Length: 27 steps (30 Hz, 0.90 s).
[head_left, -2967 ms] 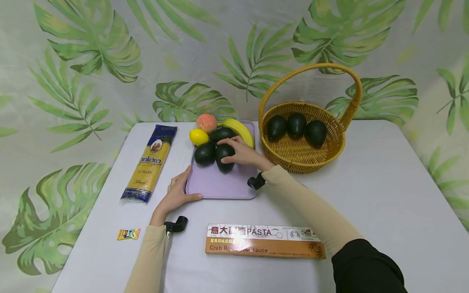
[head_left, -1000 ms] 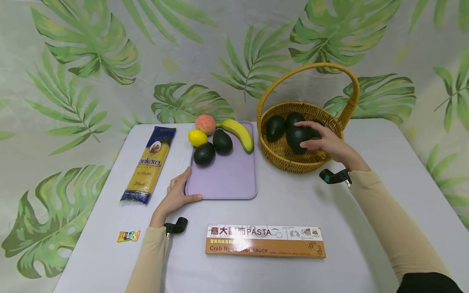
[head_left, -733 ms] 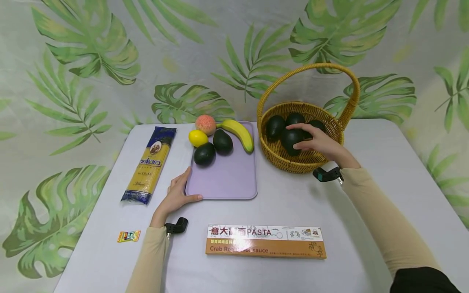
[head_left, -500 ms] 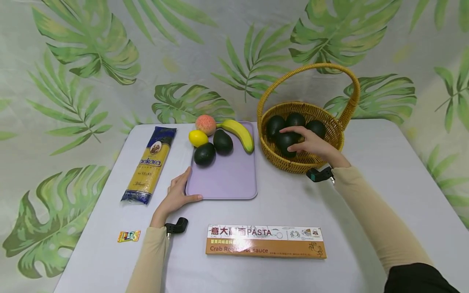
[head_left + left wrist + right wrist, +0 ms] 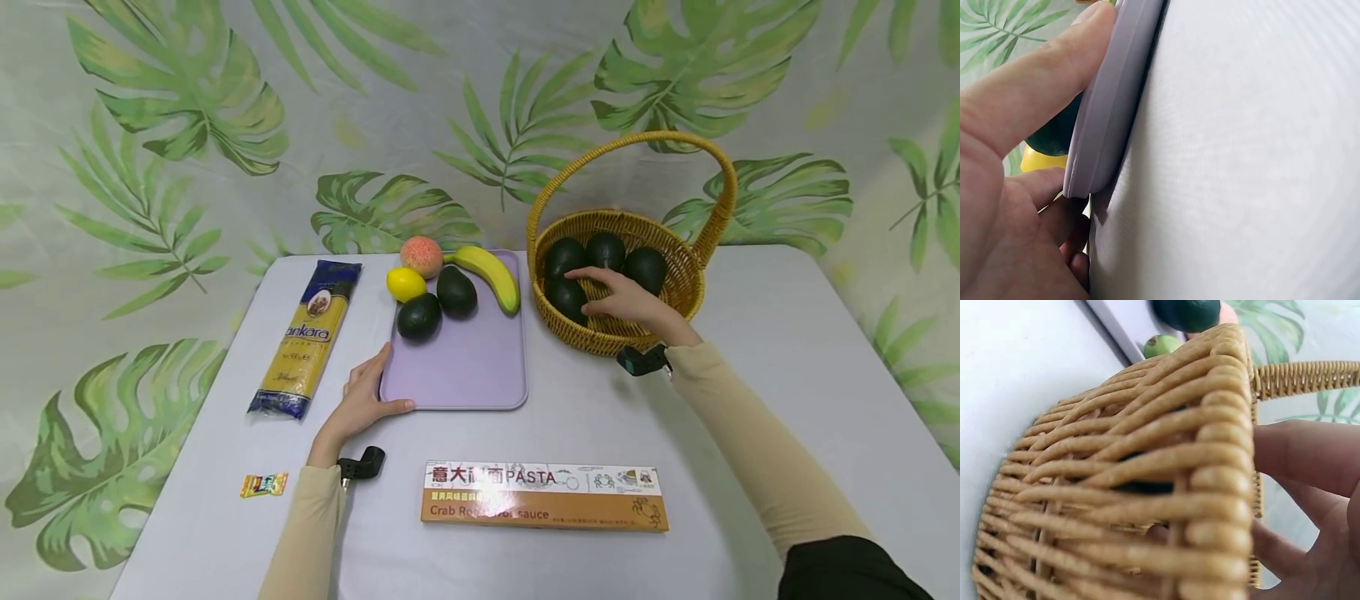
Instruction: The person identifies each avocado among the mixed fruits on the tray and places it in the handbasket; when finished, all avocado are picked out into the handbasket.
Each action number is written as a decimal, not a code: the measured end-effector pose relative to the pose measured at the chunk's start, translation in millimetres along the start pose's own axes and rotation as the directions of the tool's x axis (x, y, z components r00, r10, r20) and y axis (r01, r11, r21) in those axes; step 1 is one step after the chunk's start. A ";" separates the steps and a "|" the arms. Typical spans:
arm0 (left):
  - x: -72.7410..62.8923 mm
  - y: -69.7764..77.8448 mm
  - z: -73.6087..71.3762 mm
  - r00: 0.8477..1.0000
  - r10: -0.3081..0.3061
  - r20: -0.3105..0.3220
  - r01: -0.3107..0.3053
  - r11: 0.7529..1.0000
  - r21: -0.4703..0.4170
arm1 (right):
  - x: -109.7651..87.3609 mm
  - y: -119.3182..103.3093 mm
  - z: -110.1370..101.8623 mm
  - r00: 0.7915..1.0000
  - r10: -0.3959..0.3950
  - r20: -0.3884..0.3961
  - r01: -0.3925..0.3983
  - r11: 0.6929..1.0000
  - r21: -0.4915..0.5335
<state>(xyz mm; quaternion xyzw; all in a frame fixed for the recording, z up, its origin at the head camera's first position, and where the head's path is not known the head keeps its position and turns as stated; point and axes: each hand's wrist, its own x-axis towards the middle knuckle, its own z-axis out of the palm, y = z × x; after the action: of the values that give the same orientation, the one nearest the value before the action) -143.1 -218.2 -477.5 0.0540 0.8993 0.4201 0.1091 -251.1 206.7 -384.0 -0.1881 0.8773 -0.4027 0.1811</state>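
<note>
My left hand (image 5: 358,402) holds the near left corner of the lilac tray (image 5: 461,375). In the left wrist view, its thumb lies along the tray's rim (image 5: 1100,125) and its fingers are at the adjoining side. On the tray lie two avocados, one (image 5: 418,317) in front of the other (image 5: 456,292), with a lemon (image 5: 406,285), a peach (image 5: 422,256) and a banana (image 5: 487,275). My right hand (image 5: 626,302) is inside the wicker basket (image 5: 581,336), its parted fingertips at the right side of an avocado (image 5: 564,302). In the right wrist view the basket's wall hides most of this.
Three more avocados sit at the back of the basket, whose tall handle (image 5: 637,142) arches above. A pasta bag (image 5: 307,337) lies left of the tray. Nearer the front are a pasta box (image 5: 543,496) and a small wrapped sweet (image 5: 264,484). A patterned cloth hangs behind.
My right hand took an avocado from the tray to the basket, moved it leftward there and loosened its fingers from it. My left hand has stayed at the tray corner.
</note>
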 end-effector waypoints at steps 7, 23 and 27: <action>-0.9 -0.5 -0.7 1.000 0.008 -0.006 -0.008 1.000 -0.002 | -12.6 1.3 -5.6 0.997 -0.026 -0.077 0.029 0.999 0.046; 0.0 -0.4 -1.0 1.000 0.004 -0.004 -0.004 1.000 -0.001 | -13.5 -48.2 18.3 0.960 -0.278 0.037 0.256 0.924 0.283; 0.3 -0.3 -0.1 1.000 0.008 -0.003 -0.008 1.000 -0.008 | -1.2 -63.9 35.9 0.952 -0.293 0.088 0.265 0.933 0.242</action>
<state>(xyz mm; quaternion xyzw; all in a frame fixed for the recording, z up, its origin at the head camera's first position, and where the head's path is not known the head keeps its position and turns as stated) -143.5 -218.5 -477.8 0.0564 0.8976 0.4241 0.1064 -221.4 145.7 -356.2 -0.3134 0.7768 -0.5098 0.1961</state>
